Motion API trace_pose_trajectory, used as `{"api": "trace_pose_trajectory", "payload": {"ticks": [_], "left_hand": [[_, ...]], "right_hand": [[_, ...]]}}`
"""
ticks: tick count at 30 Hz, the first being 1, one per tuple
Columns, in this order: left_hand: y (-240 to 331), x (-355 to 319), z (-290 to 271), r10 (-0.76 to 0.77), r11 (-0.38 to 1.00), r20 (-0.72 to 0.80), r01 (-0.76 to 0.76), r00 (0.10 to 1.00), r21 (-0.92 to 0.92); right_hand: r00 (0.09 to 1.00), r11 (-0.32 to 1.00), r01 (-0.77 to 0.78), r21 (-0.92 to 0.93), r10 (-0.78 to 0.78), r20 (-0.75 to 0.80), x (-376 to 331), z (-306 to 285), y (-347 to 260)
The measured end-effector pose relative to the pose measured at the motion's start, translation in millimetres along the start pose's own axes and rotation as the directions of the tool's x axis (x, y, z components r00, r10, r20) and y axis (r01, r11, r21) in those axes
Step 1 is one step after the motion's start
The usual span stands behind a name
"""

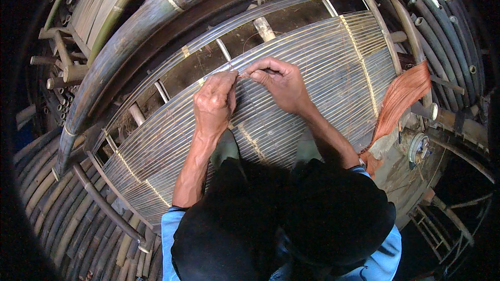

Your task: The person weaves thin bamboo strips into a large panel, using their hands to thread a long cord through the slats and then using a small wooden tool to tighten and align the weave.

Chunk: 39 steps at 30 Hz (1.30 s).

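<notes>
One bamboo slat mat [291,88] lay before the person, its slats running lower left to upper right. Two hands worked at its upper edge: the left hand [214,101] pressed flat, fingers together; the right hand [278,80] pinched a thin reddish cord [242,74], barely discernible. One orange fibre bundle [398,99] hung right, partly hidden.

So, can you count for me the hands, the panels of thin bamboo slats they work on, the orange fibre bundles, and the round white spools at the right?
Bare hands: 2, left hand and right hand, fingertips meeting in a pinching grip
Flat panel of thin pale bamboo slats: 1
Orange fibre bundle: 1
Round white spool: 1
Total: 5
</notes>
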<state>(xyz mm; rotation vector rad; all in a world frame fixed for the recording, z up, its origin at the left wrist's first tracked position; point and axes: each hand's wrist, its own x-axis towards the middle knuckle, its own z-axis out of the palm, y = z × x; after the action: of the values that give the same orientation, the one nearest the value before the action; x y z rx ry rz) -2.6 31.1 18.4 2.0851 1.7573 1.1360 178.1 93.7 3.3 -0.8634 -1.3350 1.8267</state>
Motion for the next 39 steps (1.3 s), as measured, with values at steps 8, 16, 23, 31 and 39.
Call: {"api": "trace_pose_trajectory", "payload": {"ticks": [8, 16, 23, 31, 39], "left_hand": [[41.6, 8.3, -45.7, -0.313, 0.949, 0.153, 0.303, 0.937, 0.086], [44.0, 11.2, -69.1, -0.229, 0.755, 0.274, 0.349, 0.934, -0.555], [82.4, -9.7, -86.0, -0.416, 0.468, 0.372, 0.546, 0.83, -0.695], [95.2, 4.3, -92.6, -0.049, 0.608, 0.467, 0.397, 0.883, -0.687], [85.8, 48.4, -90.6, 0.0, 0.896, 0.693, 0.307, 0.721, -0.32]], "right_hand": [[1.0, 1.0, -0.007, -0.016, 0.007, 0.018, -2.5, 4.6, -5.5], [0.986, 0.999, 0.031, 0.04, -0.037, 0.161, -19.5, 23.8, -14.0], [0.948, 0.998, 0.027, 0.056, -0.044, 0.315, -27.7, 29.4, -8.8], [0.874, 0.913, 0.386, -0.13, -0.316, 0.369, -44.1, 21.0, -2.7], [0.989, 0.881, 0.029, -0.473, 0.044, 0.143, -148.1, -85.9, 30.0]]}}
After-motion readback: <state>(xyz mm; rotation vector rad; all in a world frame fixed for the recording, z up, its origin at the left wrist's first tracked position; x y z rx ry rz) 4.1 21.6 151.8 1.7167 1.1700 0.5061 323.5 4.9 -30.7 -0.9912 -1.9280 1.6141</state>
